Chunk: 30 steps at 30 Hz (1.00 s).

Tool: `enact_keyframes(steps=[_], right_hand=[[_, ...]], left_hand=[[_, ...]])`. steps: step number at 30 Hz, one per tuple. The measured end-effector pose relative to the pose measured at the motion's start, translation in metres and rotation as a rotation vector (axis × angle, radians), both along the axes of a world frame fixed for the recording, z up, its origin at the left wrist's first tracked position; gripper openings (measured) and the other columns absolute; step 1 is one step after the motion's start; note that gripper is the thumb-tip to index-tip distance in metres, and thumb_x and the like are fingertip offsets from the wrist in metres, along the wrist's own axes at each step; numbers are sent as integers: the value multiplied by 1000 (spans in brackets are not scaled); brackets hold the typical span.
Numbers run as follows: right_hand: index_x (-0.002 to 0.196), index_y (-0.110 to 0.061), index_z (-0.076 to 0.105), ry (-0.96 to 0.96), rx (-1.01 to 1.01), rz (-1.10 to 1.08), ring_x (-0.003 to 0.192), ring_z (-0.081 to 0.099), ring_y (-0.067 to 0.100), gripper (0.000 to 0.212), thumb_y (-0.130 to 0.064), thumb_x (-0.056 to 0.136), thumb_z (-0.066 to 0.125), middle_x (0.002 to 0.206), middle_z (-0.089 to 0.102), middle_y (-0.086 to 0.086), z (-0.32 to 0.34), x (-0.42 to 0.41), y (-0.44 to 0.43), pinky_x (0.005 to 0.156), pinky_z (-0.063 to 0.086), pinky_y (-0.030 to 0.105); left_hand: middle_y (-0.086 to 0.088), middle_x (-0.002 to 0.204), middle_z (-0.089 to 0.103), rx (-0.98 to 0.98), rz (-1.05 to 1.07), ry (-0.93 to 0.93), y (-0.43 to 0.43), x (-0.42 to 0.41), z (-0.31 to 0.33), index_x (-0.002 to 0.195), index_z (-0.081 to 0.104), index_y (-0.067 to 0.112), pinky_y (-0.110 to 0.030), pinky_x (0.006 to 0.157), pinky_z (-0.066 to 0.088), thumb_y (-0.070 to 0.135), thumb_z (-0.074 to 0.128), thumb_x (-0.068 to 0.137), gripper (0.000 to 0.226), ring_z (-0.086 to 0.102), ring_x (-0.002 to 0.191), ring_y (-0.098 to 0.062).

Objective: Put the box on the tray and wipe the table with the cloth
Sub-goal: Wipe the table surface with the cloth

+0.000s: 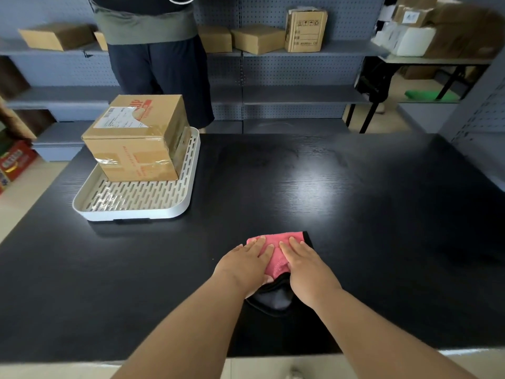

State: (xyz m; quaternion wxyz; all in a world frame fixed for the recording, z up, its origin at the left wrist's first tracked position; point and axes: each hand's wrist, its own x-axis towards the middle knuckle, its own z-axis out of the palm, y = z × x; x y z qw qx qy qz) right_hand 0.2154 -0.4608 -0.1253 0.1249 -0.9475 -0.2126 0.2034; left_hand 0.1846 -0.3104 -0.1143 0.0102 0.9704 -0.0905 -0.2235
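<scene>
— Hands first: how is the cloth [276, 255] being held?

— No pinch is seen. The left hand [246, 262] and the right hand [306, 266] are laid flat on it, palms down, fingers stretched forward and close together. The cloth is pressed against the table [355, 214] between and under both palms, and nothing is clasped by either hand.

— And the cloth itself?

— A pink face is shown between the fingers, edged in black at its far right corner. A dark fold is bunched under the wrists on the near side. It is placed near the middle of the table's near half.

— Where is the box [139, 138] found?

— It is set on the tray [131, 212], toward the tray's far end, so that the slotted near part of the tray is left bare. A white label is seen on the box's top and clear tape along its seams. The tray is placed at the table's far left.

— What is seen beyond?

— A person [153, 56] is stood behind the tray, before grey shelves [300, 53] on which cardboard boxes [257, 38] are kept.
</scene>
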Motion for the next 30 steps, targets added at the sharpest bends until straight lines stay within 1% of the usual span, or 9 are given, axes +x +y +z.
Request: enact_keyframes(steps=[6, 9, 12, 18, 22, 30], right_hand=[[151, -27, 3, -1, -2, 15, 148, -4, 14, 66, -3, 97, 33, 160, -5, -8, -1, 74, 13, 121, 13, 35], [151, -27, 4, -2, -4, 22, 148, -3, 14, 65, -4, 98, 34, 160, -4, -8, -2, 120, 19, 121, 14, 37], [150, -27, 5, -4, -3, 30, 148, -1, 14, 64, -5, 98, 34, 160, -2, -7, -2, 164, 25, 121, 13, 36], [151, -24, 8, -27, -22, 78, 148, 2, 17, 61, -8, 98, 35, 161, 1, -4, -6, 243, 37, 121, 12, 35], [151, -22, 11, -59, -24, 110, 148, 5, 19, 59, -10, 99, 35, 161, 4, -1, -6, 282, 45, 121, 11, 33], [151, -22, 9, -55, -23, 122, 148, 3, 18, 60, -8, 98, 34, 161, 3, -1, -1, 328, 58, 120, 7, 30]], left_hand=[[-5, 161, -9, 3, 31, -9, 11, 71, 0, 152, -4, 18, -35, 121, 7, 44, 34, 100, 70, -2, 149, -19], [-5, 161, -9, -2, 48, -15, 16, 113, 1, 152, -4, 18, -35, 120, 7, 45, 34, 99, 71, 0, 149, -19], [-5, 161, -8, -5, 65, -23, 21, 155, 2, 152, -3, 19, -35, 119, 7, 45, 35, 99, 70, 1, 149, -20], [-6, 161, -10, -5, 66, 13, 35, 231, 4, 152, -2, 18, -35, 120, 6, 44, 36, 99, 70, -2, 149, -21], [-6, 161, -10, -5, 77, 13, 43, 268, 3, 152, -2, 18, -35, 120, 8, 44, 36, 99, 71, -2, 149, -20], [-5, 161, -11, -6, 111, 27, 56, 315, 1, 152, -3, 19, -35, 121, 8, 45, 36, 99, 72, -3, 149, -20]])
